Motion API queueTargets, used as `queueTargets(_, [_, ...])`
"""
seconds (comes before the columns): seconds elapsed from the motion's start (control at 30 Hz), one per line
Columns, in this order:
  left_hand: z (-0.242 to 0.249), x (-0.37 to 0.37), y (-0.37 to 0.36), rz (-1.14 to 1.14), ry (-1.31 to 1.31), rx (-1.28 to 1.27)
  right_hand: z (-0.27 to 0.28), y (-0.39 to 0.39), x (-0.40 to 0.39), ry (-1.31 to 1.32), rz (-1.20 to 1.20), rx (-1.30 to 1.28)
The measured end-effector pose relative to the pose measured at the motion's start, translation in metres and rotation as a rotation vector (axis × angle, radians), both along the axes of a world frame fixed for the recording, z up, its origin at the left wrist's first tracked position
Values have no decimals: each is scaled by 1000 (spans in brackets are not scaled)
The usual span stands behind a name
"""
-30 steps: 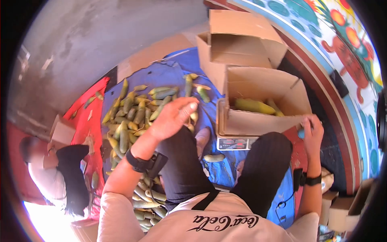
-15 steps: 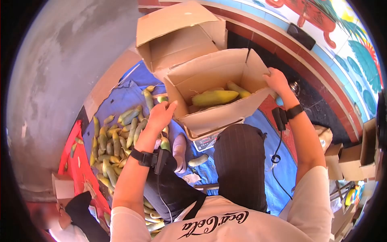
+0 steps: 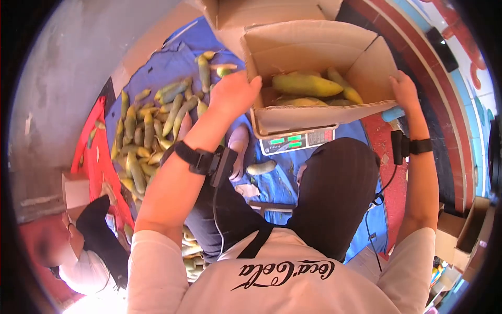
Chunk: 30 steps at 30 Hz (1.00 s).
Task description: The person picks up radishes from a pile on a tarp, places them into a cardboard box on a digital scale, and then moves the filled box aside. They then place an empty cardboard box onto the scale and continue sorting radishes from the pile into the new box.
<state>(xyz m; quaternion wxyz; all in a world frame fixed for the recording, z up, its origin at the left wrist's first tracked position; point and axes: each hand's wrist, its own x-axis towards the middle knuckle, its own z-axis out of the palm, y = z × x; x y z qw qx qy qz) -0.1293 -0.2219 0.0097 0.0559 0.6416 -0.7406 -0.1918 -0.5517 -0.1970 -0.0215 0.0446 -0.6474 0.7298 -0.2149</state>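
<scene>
An open cardboard box (image 3: pixel 319 119) sits on a digital scale (image 3: pixel 300 141) whose green displays are lit. Inside it lie several long green-yellow vegetables (image 3: pixel 307 85), radish-like in shape. My left hand (image 3: pixel 234 94) is closed at the box's left front corner, thumb along the edge; its other fingers are partly hidden. At the right end, my right hand (image 3: pixel 405 90) grips the box's rim.
A pile of similar vegetables (image 3: pixel 149 131) covers the blue sheet (image 3: pixel 157 68) at left. Another cardboard box (image 3: pixel 251 15) stands behind. A lone vegetable (image 3: pixel 261 167) lies beside my sandal (image 3: pixel 239 146). Another person (image 3: pixel 86 267) sits at lower left.
The view has shifted, so the scene sits higher. The box appears farther right relative to the pile, and more of the scale with its lit displays shows. Both hands stay at the box.
</scene>
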Motion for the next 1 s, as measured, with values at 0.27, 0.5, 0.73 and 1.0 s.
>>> queueTargets(0.27, [12,17,-3,-65,40,56,-7,-1,-12,87,-96,22])
queueTargets(0.5, [73,129,15,205,742,119,36,28,18,452,-4,-375])
queueTargets(0.73, [-12,291,83,529,489,213,88,107,110,-95,184,-167])
queueTargets(1.0, [-212,359,198,750,463,704,75,135,155,-251,196,-101])
